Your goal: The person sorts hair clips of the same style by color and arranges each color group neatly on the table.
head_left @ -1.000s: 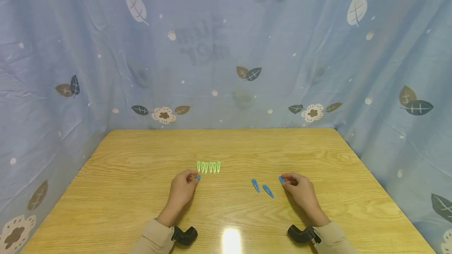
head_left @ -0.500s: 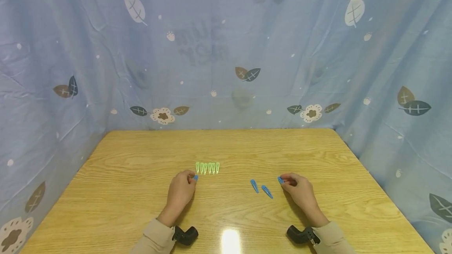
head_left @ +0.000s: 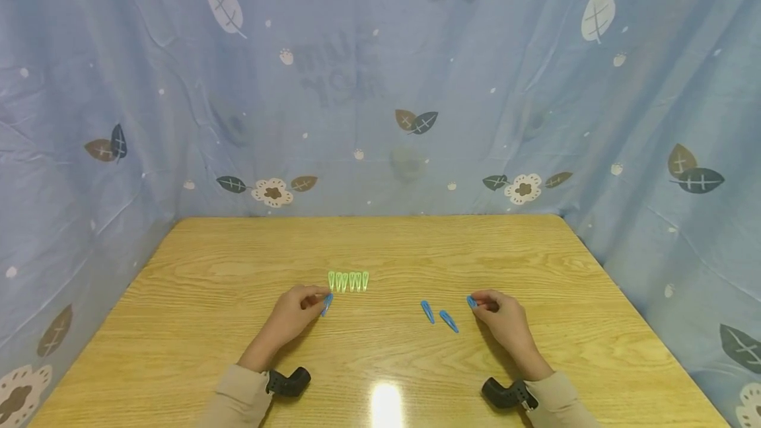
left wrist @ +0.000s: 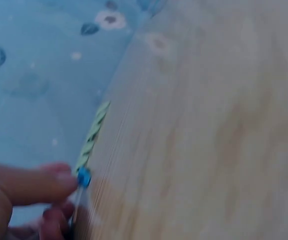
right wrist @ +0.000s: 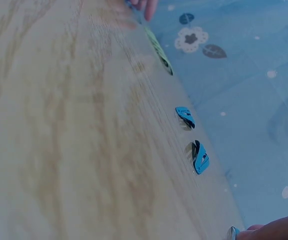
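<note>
My left hand (head_left: pixel 292 312) pinches a blue snap hair clip (head_left: pixel 326 306) between thumb and forefinger, just below the left end of a row of green hair clips (head_left: pixel 349 281). In the left wrist view, that blue clip (left wrist: pixel 84 177) shows at the thumb's tip; its lower part is blurred. My right hand (head_left: pixel 505 319) holds another blue hair clip (head_left: pixel 471 301), partly covered by the fingers. Between the hands, two loose blue hair clips, a left one (head_left: pixel 427 312) and a right one (head_left: pixel 448 321), lie slanted on the table, nearer the right hand.
The wooden table (head_left: pixel 238 256) is bordered at the back and sides by a blue patterned curtain (head_left: pixel 357 84). Black wrist mounts, a left one (head_left: pixel 289 382) and a right one (head_left: pixel 507 393), sit at the cuffs. A bright light reflection (head_left: pixel 386 405) lies near the front.
My left wrist and forearm have swung left, and more of the blue hair clip shows at the left fingertips. The right hand keeps its place with its clip.
</note>
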A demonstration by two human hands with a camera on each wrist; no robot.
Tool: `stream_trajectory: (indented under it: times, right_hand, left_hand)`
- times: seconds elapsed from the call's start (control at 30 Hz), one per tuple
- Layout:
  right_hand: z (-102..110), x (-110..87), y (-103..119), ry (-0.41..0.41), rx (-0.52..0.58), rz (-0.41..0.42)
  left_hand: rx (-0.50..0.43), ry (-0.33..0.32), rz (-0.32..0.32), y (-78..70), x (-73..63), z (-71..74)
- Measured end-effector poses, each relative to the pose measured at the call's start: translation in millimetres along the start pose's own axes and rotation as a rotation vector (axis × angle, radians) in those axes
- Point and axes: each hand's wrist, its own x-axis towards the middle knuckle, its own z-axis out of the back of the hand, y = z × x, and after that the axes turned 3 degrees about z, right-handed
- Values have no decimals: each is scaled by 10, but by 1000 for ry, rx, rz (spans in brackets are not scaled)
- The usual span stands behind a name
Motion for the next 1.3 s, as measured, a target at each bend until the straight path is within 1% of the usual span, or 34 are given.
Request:
stream_trajectory:
  times: [0.1, 0.13, 0.27, 0.33, 0.43, 0.57, 0.63, 0.73, 0.9, 1.03, 1.1, 1.2, 1.3]
  right_hand:
    - [-3, -1, 7, 0, 5, 0]
    - [-3, -3, 12, 0, 7, 1]
    - [-5, -7, 18, -1, 16, 1]
    - [-4, -11, 14, 0, 24, 8]
    - [-6, -10, -2, -4, 37, 20]
    - [-8, -6, -25, -15, 89, 11]
    - [-4, -5, -22, -18, 133, -7]
    - [10, -14, 16, -18, 206, -29]
    - [1, -65, 157, -16, 348, -48]
    - [-71, -114, 287, 23, 455, -37]
    - [-125, -121, 343, 52, 487, -35]
    - [-211, -112, 416, 105, 523, -28]
    - [-298, -88, 493, 155, 543, -16]
  left_hand:
    - [-19, 56, -28, 49, 3, 49]
    - [-24, 72, -28, 61, 6, 56]
    - [-19, 102, -47, 96, 17, 61]
    - [-17, 99, -57, 113, 24, 51]
    - [-9, 75, -69, 135, 27, 21]
    - [0, 42, -100, 140, 20, -12]
    - [-1, 33, -108, 132, 14, -17]
    - [1, 29, -102, 125, 10, -19]
    - [-3, 42, -82, 138, 6, -21]
    - [-13, 38, -80, 137, -4, -18]
    - [-17, 36, -85, 136, -8, -18]
    - [-17, 33, -92, 138, -8, -21]
    - [-18, 22, -114, 137, -2, -25]
